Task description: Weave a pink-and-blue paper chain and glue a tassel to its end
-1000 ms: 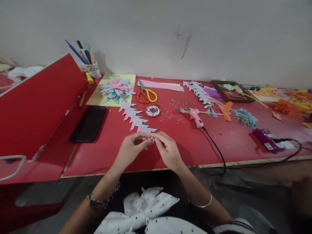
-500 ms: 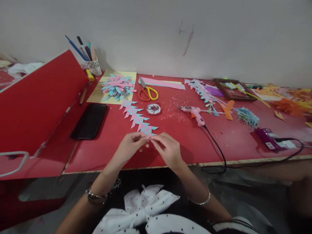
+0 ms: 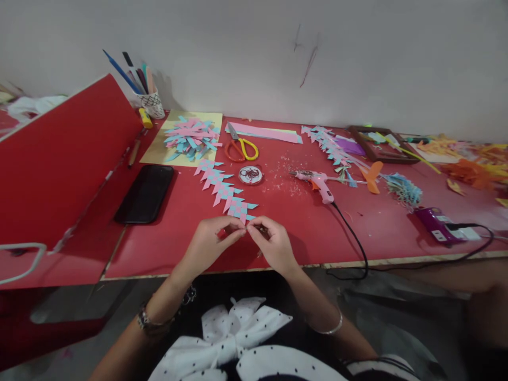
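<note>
A woven chain of pink and light blue paper strips (image 3: 223,188), with pointed ends sticking out on both sides, lies on the red table and runs down to my fingers. My left hand (image 3: 212,241) pinches at its near end, thumb against forefinger. Opposite it, my right hand (image 3: 273,243) is closed in a pinch too, its fingertips almost touching the left ones. The very tip of the chain is hidden by the fingers. Just beyond the chain lie a small round disc (image 3: 251,175) and scissors (image 3: 242,150) with red and yellow handles.
A pile of paper strips (image 3: 192,138) lies at the back. To the left are a black phone (image 3: 145,194), a pen cup (image 3: 152,105) and a raised red panel (image 3: 71,164). A pink glue gun (image 3: 317,182) rests right, its cord running to a purple power socket (image 3: 440,226).
Both hands have come slightly away from the chain's near end, so more of that end shows. Their fingertips remain together in a pinch. The view has tilted a little.
</note>
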### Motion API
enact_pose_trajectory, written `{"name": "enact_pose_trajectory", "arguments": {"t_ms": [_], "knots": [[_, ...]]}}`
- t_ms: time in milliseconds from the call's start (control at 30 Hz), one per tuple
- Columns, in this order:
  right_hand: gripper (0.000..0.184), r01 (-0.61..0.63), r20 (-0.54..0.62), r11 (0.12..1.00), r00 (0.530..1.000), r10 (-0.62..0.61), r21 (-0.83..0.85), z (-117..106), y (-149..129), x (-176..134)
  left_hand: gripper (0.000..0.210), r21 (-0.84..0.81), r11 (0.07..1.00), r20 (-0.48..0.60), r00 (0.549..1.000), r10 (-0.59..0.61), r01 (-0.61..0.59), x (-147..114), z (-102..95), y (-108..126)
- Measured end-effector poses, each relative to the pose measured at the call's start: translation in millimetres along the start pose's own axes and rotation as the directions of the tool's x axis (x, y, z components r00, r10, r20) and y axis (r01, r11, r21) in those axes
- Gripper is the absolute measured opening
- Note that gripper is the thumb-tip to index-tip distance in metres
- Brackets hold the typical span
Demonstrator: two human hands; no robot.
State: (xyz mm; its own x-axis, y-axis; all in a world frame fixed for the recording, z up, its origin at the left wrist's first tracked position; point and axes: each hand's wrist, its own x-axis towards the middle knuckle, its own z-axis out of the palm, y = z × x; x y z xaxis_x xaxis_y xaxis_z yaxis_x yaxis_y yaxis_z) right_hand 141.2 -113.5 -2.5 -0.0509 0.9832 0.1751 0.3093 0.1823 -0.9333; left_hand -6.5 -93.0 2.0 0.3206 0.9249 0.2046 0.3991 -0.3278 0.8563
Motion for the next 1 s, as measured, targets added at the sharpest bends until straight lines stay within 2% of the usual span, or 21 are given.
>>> {"name": "enact_pose_trajectory", "arguments": {"t_ms": [133, 200, 300, 400, 467, 533, 667, 867, 1000], "knots": [[0.014, 0.084, 0.043, 0.986, 0.996, -0.079, -0.142, 0, 2, -1, 0.017, 0.31, 0.921, -0.016, 0.968, 0.251, -0.233, -2, -1.3, -8], [0.015, 0.15, 0.071, 0.962, 0.988, -0.137, -0.23, -2, 3, -1, 0.017, 0.388, 0.878, 0.011, 0.955, 0.298, -0.279, -2, -2.0, -10], [0.014, 0.2, 0.094, 0.942, 0.979, -0.181, -0.27, -4, 6, -2, 0.013, 0.402, 0.889, 0.028, 0.973, 0.229, -0.221, -1, -2.5, -10], [0.012, 0.184, 0.072, 0.955, 0.982, -0.172, -0.234, -6, 8, -2, 0.009, 0.343, 0.931, 0.046, 0.992, 0.114, -0.123, 0, -2.1, -10], [0.011, 0.17, 0.063, 0.959, 0.985, -0.16, -0.226, -6, 9, -1, 0.008, 0.289, 0.953, 0.063, 0.995, 0.08, -0.095, 2, -1.5, -10], [0.01, 0.166, 0.08, 0.957, 0.985, -0.151, -0.238, -7, 10, 1, 0.009, 0.275, 0.955, 0.073, 0.993, 0.092, -0.109, 5, -0.7, -12], [0.012, 0.135, 0.113, 0.941, 0.988, -0.105, -0.311, -5, 15, 7, 0.01, 0.358, 0.915, 0.095, 0.982, 0.164, -0.187, 11, 1.6, -16], [0.014, 0.003, -0.002, 0.857, 1.0, -0.005, -0.515, 2, 23, 15, 0.016, 0.353, 0.929, 0.025, 0.994, 0.11, -0.112, 12, 1.1, -24], [0.012, -0.053, -0.037, 0.792, 0.999, 0.038, -0.609, 4, 23, 19, 0.022, 0.395, 0.907, 0.103, 0.988, 0.118, -0.149, 8, -0.8, -26]]}}
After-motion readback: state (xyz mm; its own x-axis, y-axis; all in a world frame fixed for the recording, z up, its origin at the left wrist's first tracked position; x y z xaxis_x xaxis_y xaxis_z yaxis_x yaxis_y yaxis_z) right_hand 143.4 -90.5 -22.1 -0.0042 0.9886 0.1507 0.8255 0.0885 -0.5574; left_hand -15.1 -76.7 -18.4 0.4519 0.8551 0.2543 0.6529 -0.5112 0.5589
